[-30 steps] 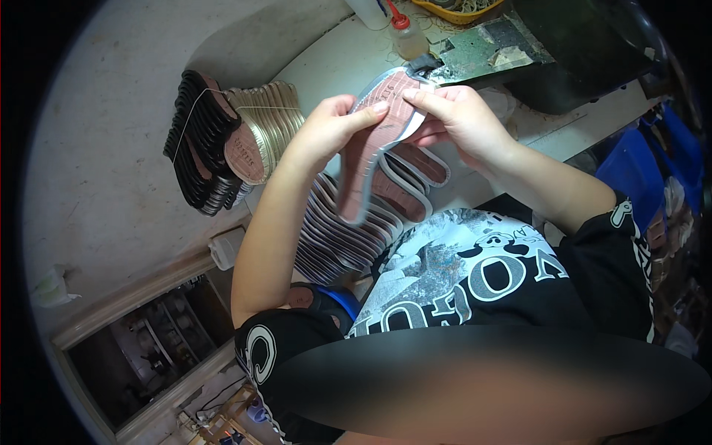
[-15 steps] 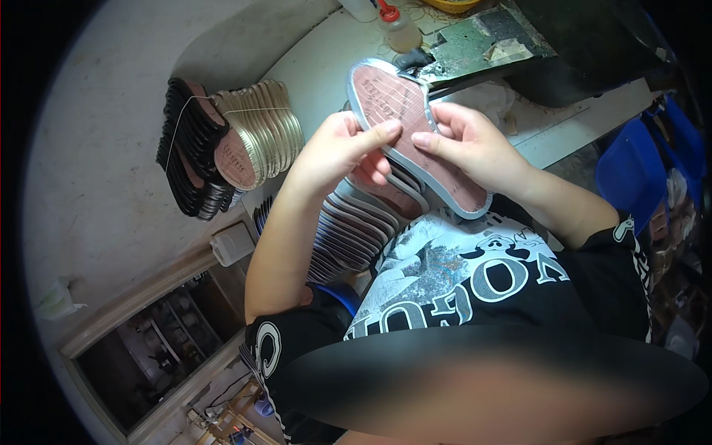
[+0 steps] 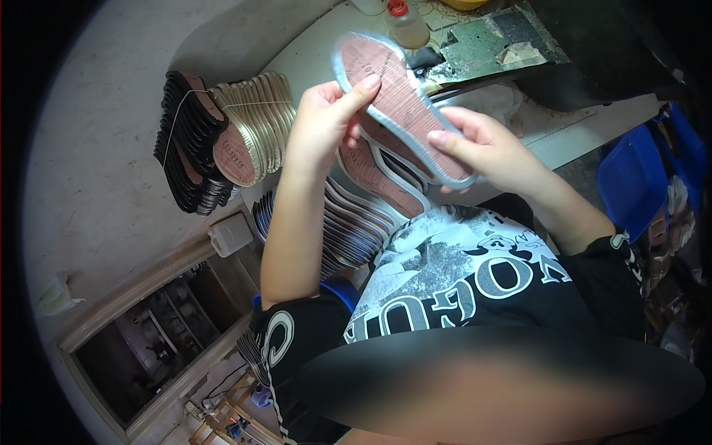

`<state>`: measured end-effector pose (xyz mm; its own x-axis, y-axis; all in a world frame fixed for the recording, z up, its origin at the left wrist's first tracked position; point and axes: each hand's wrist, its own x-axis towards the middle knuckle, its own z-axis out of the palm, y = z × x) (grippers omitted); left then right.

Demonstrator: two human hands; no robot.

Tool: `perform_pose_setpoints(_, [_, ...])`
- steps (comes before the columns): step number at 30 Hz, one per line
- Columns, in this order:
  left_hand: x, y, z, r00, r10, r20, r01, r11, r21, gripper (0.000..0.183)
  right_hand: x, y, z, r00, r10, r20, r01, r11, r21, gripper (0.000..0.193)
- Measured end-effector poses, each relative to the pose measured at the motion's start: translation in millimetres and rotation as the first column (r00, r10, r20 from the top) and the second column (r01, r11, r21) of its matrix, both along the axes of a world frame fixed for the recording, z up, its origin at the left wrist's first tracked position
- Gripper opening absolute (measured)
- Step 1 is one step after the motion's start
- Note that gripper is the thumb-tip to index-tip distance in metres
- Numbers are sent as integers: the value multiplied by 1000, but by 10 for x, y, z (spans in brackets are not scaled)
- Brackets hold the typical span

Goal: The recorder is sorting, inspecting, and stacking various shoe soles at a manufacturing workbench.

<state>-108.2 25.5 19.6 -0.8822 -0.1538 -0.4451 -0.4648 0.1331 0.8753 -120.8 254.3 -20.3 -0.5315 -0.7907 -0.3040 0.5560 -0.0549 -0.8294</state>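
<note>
Both of my hands hold one pink shoe sole with a pale grey rim (image 3: 400,100), lifted flat above my lap. My left hand (image 3: 326,122) pinches its left edge near the toe end, thumb on top. My right hand (image 3: 486,148) grips its heel end from the right. Under the held sole lies a fanned row of similar pink and grey soles (image 3: 371,200), running down along my left forearm to my lap.
A tied bundle of black soles (image 3: 185,152) and a bundle of gold-edged soles (image 3: 256,126) stand on the grey floor at the left. A bottle with a red cap (image 3: 404,18) and a stained green board (image 3: 489,44) sit on the worktable. A blue bin (image 3: 638,178) is at right.
The sole was bent between my hands a second ago; it now lies flat and has been raised higher, toward the worktable. Both hands have kept hold of it.
</note>
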Motion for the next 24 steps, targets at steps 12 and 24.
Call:
perform_pose_setpoints(12, [608, 424, -103, 879, 240, -413, -82, 928, 364, 26, 51, -155, 198, 727, -275, -630, 321, 946, -43, 16])
perform_pose_setpoints(24, [835, 729, -29, 751, 174, -637, -215, 977, 14, 21, -217, -41, 324, 238, -14, -971, 40, 999, -5, 13])
